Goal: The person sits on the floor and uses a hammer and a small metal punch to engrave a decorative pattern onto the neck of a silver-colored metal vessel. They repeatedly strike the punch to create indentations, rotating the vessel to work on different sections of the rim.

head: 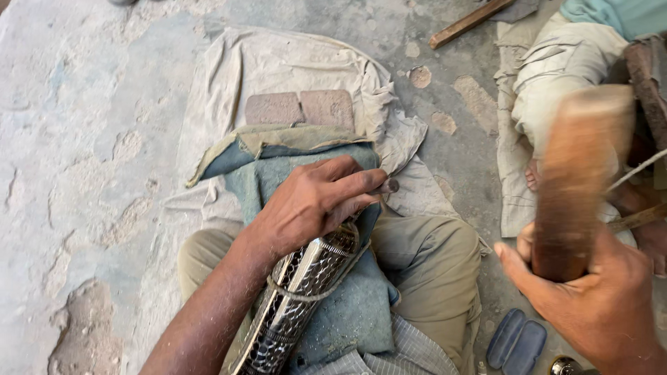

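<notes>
Left hand (pixel 313 201) clamps hammered shiny metal tube (pixel 295 305), axis running along forearm; right hand (pixel 597 298) grips blurred brown wooden mallet (pixel 577 180) raised alongside.

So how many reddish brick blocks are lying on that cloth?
2: left brick and right brick, side by side on the pale cloth, above the left hand. More may be hidden under fabric.

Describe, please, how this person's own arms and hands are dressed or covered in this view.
Both are bare. The left hand has no glove, ring or wristband, and its forearm shows no sleeve up to the frame edge. The right hand is likewise ungloved with no visible ring; only its wrist shows, also uncovered. No watch or bracelet is visible on either.
</notes>
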A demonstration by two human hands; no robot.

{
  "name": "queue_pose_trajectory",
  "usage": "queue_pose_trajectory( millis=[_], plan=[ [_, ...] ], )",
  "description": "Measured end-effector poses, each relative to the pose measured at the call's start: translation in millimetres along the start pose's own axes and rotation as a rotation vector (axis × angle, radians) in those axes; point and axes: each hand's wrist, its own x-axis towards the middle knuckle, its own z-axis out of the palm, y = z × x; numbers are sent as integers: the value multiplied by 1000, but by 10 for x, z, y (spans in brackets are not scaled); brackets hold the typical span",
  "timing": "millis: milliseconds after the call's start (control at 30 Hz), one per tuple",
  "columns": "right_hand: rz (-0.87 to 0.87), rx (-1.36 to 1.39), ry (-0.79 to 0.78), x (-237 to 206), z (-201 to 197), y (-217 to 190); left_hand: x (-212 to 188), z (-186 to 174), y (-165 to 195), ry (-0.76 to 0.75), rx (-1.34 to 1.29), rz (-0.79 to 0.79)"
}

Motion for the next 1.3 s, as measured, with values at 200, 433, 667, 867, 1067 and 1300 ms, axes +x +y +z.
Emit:
queue_pose_trajectory(
  millis=[200, 433, 667, 867, 1067, 1300],
  plan=[
    [123, 192, -131, -7, 150, 32, -42, 5, 19, 125, -47, 84],
    [-142, 799, -3, -154, 16, 140, -72, 34, -52, 58, -136, -78],
    [-124, 344, -73, -78, 99, 92, -68, 40, 14, 8, -25, -5],
    [68, 13, -206, -7, 115, 50, -37, 21, 40, 10, -12, -24],
    [97, -136, -301, 51, 37, 30, -44, 29, 44, 1, -13, -40],
    [6, -94, -205, 103, 10, -96, -16, -1, 32, -25, -16, -19]
  ],
)
